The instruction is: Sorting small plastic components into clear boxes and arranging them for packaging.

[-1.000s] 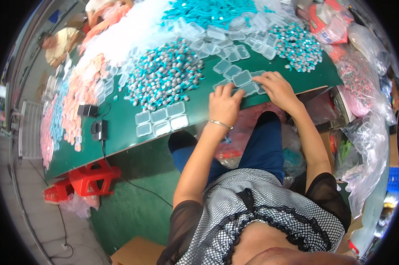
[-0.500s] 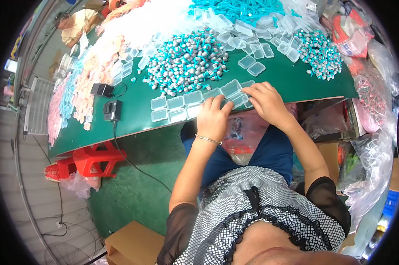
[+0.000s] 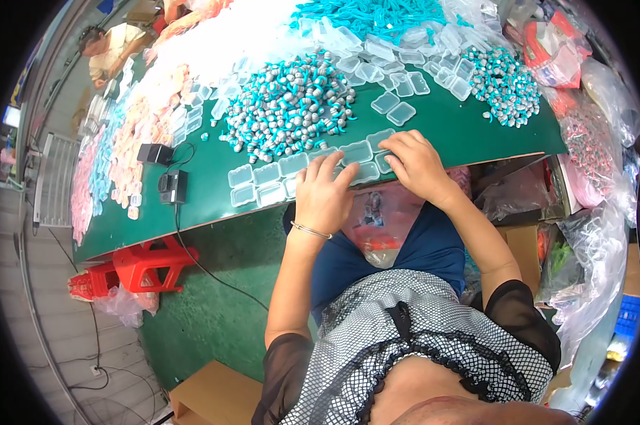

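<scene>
Grey-and-teal pile (image 3: 288, 106) just beyond clear boxes (image 3: 267, 173)

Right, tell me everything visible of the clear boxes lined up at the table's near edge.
The clear boxes look like thin translucent plastic, shallow, with rounded corners and raised rims. They lie mostly flat in roughly two rows on the green table. The left hand partly covers the middle ones; the right hand appears to touch the right end.
</scene>
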`<state>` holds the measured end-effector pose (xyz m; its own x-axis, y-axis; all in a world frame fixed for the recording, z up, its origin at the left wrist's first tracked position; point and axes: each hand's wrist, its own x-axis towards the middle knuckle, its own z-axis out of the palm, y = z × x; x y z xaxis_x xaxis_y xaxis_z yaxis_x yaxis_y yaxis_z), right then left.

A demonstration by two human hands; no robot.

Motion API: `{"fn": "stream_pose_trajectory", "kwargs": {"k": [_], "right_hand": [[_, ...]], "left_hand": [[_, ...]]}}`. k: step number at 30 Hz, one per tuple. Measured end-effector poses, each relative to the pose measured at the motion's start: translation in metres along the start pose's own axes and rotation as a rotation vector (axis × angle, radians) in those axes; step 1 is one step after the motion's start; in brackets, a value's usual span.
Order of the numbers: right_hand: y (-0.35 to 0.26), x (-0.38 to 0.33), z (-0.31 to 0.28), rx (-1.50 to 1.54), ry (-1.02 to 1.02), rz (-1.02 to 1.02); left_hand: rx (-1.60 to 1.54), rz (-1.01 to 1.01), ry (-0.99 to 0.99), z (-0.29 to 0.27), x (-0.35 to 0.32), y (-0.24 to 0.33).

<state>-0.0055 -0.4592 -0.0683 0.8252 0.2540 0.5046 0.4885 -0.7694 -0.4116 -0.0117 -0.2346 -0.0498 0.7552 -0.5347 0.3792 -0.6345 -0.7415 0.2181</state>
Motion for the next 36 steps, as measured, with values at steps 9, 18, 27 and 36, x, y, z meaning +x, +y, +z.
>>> {"fn": "stream_pose_trajectory", "kwargs": {"k": [9,18,27,36], "right_hand": [[0.009,0.005,-0.012,0.026,-0.051,0.036],[0.074,0.037,-0.017,-0.264,-0.035,-0.088],[0.095,0.045,-0.023,0.328,0.317,0.267],[0.064,0.025,-0.03,1.117,-0.002,0.63]], "left_hand": [[-0.037,0.078,0.015,0.006,0.013,0.003],[-0.177,0.067,0.043,0.011,0.063,-0.005],[-0.51,-0.136,0.09,0.036,0.14,0.001],[-0.613,-0.125,0.252,0.068,0.138,0.03]]}}
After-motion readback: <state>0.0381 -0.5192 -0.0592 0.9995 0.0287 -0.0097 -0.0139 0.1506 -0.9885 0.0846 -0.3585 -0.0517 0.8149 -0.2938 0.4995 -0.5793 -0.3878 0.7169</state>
